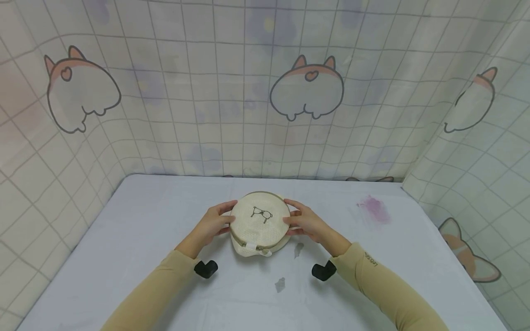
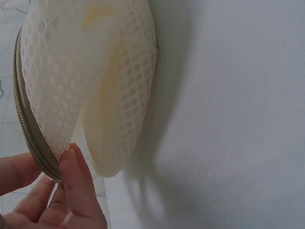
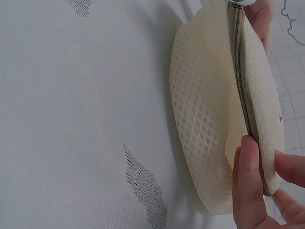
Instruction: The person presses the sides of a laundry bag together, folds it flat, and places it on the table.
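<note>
A round cream mesh laundry bag (image 1: 261, 225) with a drawing of glasses on its top panel is at the middle of the table. My left hand (image 1: 213, 224) pinches its left rim between thumb and fingers; my right hand (image 1: 308, 223) pinches the right rim. Along the rim runs a beige zipper (image 2: 29, 121), which looks closed where it shows. In the right wrist view the honeycomb mesh side (image 3: 198, 109) sags below the rim, and the fingers (image 3: 250, 176) grip the zipper edge. A white tag (image 1: 250, 246) sticks out at the front.
The white-covered table (image 1: 165, 202) has grey patches (image 1: 280, 285) in front of the bag and a pink stain (image 1: 376, 209) at the back right. A checked curtain (image 1: 223, 138) with cartoon corgis hangs behind and at both sides. Black wrist mounts (image 1: 324, 271) sit by the sleeves.
</note>
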Tool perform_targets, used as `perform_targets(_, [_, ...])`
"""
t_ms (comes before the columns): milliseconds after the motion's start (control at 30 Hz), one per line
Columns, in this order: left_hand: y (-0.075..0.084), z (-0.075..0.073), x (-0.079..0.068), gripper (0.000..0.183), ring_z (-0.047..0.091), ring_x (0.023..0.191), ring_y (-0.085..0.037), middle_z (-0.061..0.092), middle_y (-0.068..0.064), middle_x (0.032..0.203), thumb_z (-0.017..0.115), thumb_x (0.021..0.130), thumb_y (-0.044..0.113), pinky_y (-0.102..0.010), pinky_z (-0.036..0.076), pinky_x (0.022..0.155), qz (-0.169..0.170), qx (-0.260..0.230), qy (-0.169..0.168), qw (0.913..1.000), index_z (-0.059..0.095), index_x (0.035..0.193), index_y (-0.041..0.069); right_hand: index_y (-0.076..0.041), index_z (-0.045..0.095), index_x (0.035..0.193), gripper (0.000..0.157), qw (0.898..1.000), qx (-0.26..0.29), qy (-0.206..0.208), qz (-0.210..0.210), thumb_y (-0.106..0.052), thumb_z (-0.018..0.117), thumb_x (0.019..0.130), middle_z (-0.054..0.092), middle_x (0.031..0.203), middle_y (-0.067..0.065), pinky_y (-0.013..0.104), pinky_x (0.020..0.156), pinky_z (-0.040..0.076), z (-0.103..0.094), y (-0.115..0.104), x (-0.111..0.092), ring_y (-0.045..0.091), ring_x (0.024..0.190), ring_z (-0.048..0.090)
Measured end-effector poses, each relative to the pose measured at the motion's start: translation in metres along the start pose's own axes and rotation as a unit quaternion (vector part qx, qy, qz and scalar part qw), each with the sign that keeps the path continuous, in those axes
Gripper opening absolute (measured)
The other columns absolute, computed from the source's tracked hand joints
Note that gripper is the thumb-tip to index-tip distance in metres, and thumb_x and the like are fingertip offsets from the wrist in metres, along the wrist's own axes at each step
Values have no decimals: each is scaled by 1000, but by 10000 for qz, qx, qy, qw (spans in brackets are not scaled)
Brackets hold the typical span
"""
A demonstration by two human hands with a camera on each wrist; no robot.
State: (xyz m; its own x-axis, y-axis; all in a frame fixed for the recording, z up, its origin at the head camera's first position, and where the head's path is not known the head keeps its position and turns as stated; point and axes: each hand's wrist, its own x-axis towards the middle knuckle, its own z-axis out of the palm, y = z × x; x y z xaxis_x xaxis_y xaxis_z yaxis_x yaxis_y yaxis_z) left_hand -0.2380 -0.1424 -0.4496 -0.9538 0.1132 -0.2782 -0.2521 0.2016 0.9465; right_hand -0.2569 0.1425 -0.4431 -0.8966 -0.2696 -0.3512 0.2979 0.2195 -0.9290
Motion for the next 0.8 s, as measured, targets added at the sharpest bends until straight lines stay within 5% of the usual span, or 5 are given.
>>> perform_targets(800, [-3, -1, 4, 57, 55, 126, -32, 36, -17, 162, 55, 102, -2, -43, 52, 95, -46, 108, -169, 9998, 42, 156, 8, -11, 31, 161, 76, 9999, -13, -131, -12, 5, 65, 96, 57, 124, 22, 30, 69, 61, -2, 5, 5, 20, 80, 66])
